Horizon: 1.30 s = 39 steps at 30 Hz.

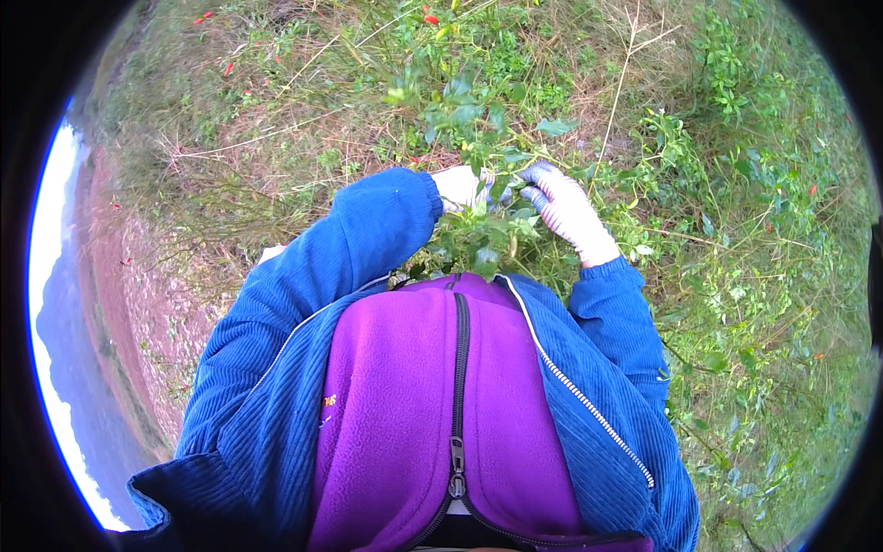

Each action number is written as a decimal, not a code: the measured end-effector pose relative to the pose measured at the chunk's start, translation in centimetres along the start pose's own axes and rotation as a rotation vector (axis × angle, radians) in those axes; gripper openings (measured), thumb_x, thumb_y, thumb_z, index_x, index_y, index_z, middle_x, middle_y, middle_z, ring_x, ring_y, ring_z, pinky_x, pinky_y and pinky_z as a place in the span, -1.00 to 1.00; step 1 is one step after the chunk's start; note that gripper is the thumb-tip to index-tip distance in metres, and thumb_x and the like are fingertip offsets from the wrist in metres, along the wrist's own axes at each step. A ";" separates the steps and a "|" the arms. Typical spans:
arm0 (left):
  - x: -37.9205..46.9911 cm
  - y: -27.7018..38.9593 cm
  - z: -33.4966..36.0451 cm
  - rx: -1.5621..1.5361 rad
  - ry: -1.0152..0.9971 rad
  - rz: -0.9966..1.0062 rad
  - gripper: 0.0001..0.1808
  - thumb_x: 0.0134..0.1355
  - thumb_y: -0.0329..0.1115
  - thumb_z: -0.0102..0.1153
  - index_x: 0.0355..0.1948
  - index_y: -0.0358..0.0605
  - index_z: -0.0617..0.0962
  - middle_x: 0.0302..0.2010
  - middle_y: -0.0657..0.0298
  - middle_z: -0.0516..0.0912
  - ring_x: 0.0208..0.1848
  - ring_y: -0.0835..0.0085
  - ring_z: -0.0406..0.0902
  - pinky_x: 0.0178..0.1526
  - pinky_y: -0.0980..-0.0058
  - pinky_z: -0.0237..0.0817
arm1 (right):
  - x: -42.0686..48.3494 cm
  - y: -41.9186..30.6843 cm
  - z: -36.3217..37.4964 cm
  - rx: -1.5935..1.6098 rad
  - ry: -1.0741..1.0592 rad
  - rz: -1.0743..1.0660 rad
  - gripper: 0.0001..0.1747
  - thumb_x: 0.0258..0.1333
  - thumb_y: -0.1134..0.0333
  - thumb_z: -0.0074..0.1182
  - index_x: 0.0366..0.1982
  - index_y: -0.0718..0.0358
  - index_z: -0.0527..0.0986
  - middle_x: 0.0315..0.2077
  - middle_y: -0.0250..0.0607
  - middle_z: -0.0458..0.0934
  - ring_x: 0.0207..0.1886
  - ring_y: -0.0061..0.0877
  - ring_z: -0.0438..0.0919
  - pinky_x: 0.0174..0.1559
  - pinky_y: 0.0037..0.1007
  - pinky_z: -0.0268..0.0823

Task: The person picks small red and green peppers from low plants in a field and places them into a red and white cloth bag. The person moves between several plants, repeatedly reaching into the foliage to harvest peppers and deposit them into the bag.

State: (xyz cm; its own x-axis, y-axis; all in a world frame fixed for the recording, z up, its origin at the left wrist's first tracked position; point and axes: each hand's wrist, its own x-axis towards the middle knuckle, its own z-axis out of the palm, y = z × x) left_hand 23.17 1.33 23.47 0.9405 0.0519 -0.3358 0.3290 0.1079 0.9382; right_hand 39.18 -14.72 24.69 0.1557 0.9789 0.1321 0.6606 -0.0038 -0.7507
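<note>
A leafy green chili pepper plant (486, 259) rises just in front of my body. My left hand (459, 188), in a pale knitted glove, reaches in among its leaves from the left. Foliage covers those fingers, so whether they hold anything is hidden. Opposite it, my right hand (567, 210), in a striped white and grey glove, has its fingers bent in on the plant's thin stems. The two hands' fingertips are close together. A pale green pepper (512, 246) appears to hang below them, partly among leaves.
Red chili peppers (431, 19) dot the growth ahead, with more red ones (812, 190) at the right. Dry stalks (624, 69) stick up through the grass. Bare brownish ground (148, 290) slopes off at the left, with a mountain (76, 331) beyond.
</note>
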 end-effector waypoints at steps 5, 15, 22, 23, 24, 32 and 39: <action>-1.2 1.3 0.6 0.237 0.038 -0.046 -0.68 0.29 -0.07 0.07 -0.18 -0.11 0.57 -0.46 0.33 0.57 -0.45 0.48 0.43 -0.30 0.44 0.31 | 0.4 -0.6 0.1 0.158 -0.033 0.122 -0.83 0.14 0.35 0.04 -0.23 0.25 0.44 -0.42 -0.07 0.53 -0.34 -0.30 0.51 -0.25 -0.34 0.32; -1.8 2.3 2.9 0.041 0.101 -0.092 -0.59 0.13 0.14 0.18 -0.32 0.01 0.62 -0.50 0.50 0.52 -0.47 0.72 0.33 -0.46 0.64 0.11 | -0.4 -1.5 -0.5 0.471 -0.134 0.264 -0.82 0.13 0.43 0.00 -0.19 0.20 0.49 -0.44 -0.44 0.53 -0.32 -0.66 0.40 -0.20 -0.53 0.28; -0.5 2.2 2.9 0.569 0.326 0.177 -0.69 0.28 -0.22 0.02 -0.06 -0.18 0.50 -0.24 0.11 0.63 -0.18 0.25 0.57 -0.11 0.37 0.39 | -0.6 -0.8 0.9 0.367 -0.075 0.326 -0.87 0.09 0.46 0.00 -0.27 0.26 0.43 -0.54 -0.36 0.39 -0.46 -0.60 0.31 -0.38 -0.43 0.23; -0.3 2.1 2.8 0.697 0.353 -0.047 -0.70 0.28 -0.19 -0.01 -0.07 -0.13 0.52 -0.25 0.09 0.62 -0.18 0.25 0.56 -0.12 0.38 0.39 | -0.5 -0.7 1.1 0.297 -0.047 0.303 -0.87 0.09 0.46 -0.01 -0.27 0.27 0.43 -0.55 -0.34 0.38 -0.46 -0.59 0.31 -0.38 -0.43 0.23; 0.1 1.9 2.7 0.949 0.295 -0.192 -0.71 0.28 -0.17 -0.03 -0.09 -0.08 0.53 -0.26 0.07 0.60 -0.17 0.25 0.55 -0.13 0.38 0.39 | -0.4 -0.7 1.3 0.230 -0.024 0.264 -0.87 0.09 0.46 -0.01 -0.27 0.27 0.42 -0.55 -0.32 0.37 -0.47 -0.58 0.31 -0.38 -0.44 0.23; 1.2 -1.9 0.0 1.056 0.350 -0.138 -0.75 0.22 -0.22 -0.04 -0.24 -0.12 0.57 -0.45 0.18 0.60 -0.39 0.43 0.56 -0.38 0.46 0.40 | 0.0 -2.1 0.9 0.265 0.020 0.316 -0.75 0.10 0.31 0.03 -0.19 0.27 0.45 -0.55 -0.21 0.45 -0.48 -0.54 0.37 -0.35 -0.42 0.29; -2.6 0.1 -2.6 0.044 0.233 -0.327 -0.78 0.24 -0.18 0.04 -0.23 -0.05 0.60 -0.47 0.31 0.59 -0.57 0.60 0.44 -0.58 0.58 0.23 | -0.5 -3.1 -0.1 0.219 0.007 0.439 -0.62 0.14 0.17 0.02 -0.06 0.21 0.42 -0.47 -0.03 0.56 -0.39 -0.38 0.56 -0.25 -0.38 0.37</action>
State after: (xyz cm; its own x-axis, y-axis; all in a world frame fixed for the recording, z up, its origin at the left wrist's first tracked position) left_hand 20.55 3.78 24.17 0.7427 0.2464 -0.6227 0.6159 0.1138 0.7796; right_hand 37.15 -15.21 27.00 0.3903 0.8931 -0.2236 0.3619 -0.3721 -0.8547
